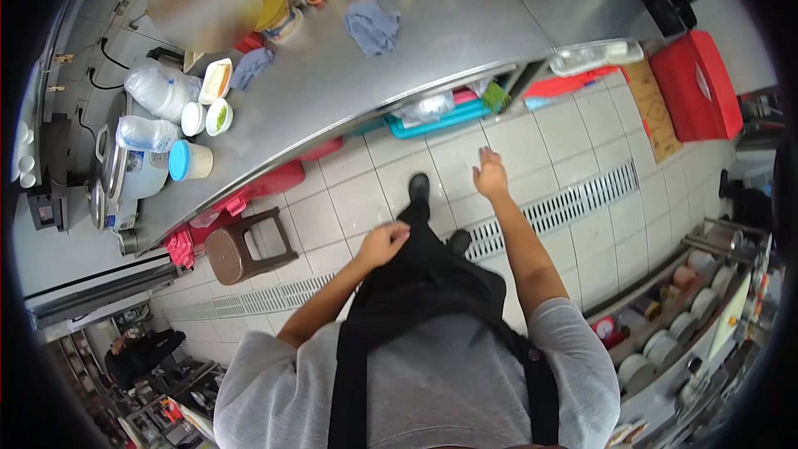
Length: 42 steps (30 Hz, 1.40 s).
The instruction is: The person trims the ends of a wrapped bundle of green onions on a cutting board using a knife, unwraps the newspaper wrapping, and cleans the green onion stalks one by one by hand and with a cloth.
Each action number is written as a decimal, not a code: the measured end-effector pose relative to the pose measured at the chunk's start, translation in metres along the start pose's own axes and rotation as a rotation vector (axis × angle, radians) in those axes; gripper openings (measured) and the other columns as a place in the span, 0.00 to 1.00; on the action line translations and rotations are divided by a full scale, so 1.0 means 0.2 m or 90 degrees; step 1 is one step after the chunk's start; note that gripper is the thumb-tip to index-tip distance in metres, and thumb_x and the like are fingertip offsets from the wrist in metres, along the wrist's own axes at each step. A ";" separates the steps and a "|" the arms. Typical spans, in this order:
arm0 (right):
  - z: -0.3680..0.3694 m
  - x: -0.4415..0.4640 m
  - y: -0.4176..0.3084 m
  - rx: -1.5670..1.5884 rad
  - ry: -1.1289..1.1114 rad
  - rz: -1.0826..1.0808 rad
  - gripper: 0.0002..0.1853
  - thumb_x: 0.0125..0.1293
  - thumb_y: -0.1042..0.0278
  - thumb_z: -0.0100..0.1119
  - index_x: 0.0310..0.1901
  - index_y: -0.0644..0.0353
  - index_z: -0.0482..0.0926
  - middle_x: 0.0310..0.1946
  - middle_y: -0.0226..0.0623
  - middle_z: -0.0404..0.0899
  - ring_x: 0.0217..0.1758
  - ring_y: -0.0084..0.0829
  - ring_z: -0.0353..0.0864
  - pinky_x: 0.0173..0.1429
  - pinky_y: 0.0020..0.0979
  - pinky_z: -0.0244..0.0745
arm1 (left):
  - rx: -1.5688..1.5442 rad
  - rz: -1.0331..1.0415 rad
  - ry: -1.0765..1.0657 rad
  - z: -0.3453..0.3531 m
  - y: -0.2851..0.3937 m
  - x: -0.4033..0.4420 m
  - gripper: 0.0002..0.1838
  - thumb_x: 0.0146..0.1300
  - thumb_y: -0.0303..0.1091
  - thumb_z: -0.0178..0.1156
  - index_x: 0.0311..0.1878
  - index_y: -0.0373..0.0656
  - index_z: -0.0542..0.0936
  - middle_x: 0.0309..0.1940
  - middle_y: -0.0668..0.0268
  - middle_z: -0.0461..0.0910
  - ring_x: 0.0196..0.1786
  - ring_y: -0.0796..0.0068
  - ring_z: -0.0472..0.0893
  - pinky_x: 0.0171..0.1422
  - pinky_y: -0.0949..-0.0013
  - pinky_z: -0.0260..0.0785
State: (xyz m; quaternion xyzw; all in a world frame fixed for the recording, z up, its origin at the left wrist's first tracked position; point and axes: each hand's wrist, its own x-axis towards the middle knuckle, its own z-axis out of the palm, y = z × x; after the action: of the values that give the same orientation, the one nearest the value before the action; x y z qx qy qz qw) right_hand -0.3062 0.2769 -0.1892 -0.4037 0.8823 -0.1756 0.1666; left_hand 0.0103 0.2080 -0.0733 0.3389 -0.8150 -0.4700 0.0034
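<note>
My left hand (pixel 384 244) is in front of my black apron, over the tiled floor, its fingers curled in; whether anything is inside them cannot be made out. My right hand (pixel 490 173) is stretched forward above the floor tiles, fingers apart and holding nothing. Neither hand touches the steel counter (pixel 307 91) in front of me. A teal tray (pixel 440 119) with bagged items and something green stands under the counter, nearest to my right hand. On the counter lie a blue cloth (pixel 371 28) and, to the left, a tub with a blue lid (pixel 189 160).
A brown stool (pixel 249 247) stands at the left by the counter. A red container (pixel 697 87) and flattened cardboard (pixel 652 112) are at the right. A metal floor grate (pixel 553 208) crosses the floor. Shelves with stacked bowls (pixel 665 349) are at the lower right.
</note>
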 end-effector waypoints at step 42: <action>-1.73 -0.33 -0.18 0.329 0.093 -0.096 0.33 0.56 0.74 0.56 0.64 0.73 0.60 0.59 0.54 0.68 0.59 0.44 0.69 0.62 0.41 0.64 | 0.045 -0.227 0.857 -1.08 -0.80 -0.55 0.27 0.51 0.39 0.67 0.54 0.40 0.72 0.48 0.53 0.71 0.49 0.56 0.74 0.55 0.61 0.68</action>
State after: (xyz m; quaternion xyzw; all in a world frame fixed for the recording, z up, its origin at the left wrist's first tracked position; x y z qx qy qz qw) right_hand -0.3918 0.3657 0.1419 -0.3989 0.7852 -0.4354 0.1865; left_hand 0.2531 0.0515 -0.0401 0.6849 -0.5825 -0.1239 0.4198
